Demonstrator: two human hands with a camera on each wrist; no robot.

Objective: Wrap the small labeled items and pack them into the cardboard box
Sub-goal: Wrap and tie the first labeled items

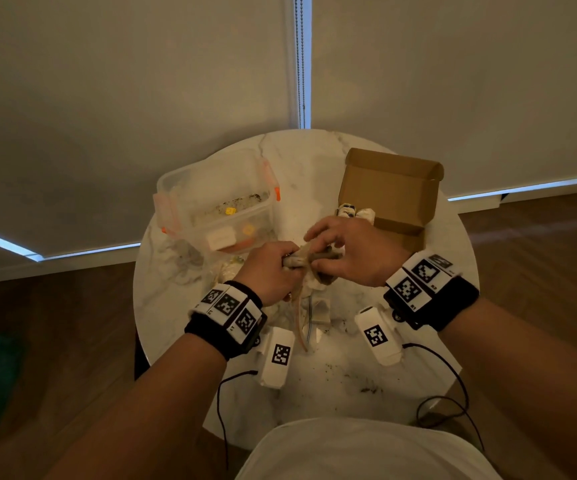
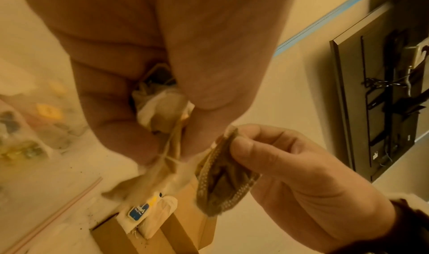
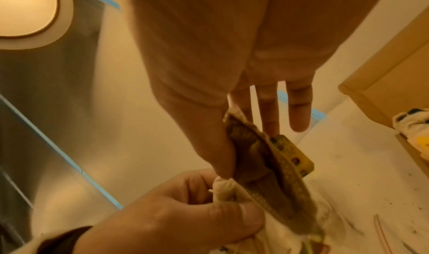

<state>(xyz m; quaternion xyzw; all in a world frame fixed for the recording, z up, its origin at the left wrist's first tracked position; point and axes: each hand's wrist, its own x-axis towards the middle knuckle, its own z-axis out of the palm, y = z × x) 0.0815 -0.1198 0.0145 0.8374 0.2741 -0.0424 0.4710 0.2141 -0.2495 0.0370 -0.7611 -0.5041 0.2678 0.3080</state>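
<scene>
**Tea bag held between both hands above the desk**

Tea bag sits mid-air over the middle of the round marble desk, between my two hands. I see a brown, darkened sachet with dotted crimped edges; in the right wrist view a yellow paper tag lies against it.

Right hand: thumb and forefinger pinch the top of the tea bag, the other three fingers straight and spread, holding nothing.

Left hand: fingers curled tight round a crumpled wad of white wrapping tissue. A loose end of the tissue hangs below the fist. The wad touches the lower end of the tea bag in the right wrist view.

Cardboard box stands open at the far right of the desk, lid flap up. Wrapped bundles stand at its near-left corner; one shows a blue label in the left wrist view. Whether they are inside the box or against its wall, I cannot tell.

Clear plastic tub with orange clips is far left on the desk, small yellow and white items inside, blurred. Dark crumbs speckle the near side of the desk. More crumpled tissue lies under my hands.
</scene>
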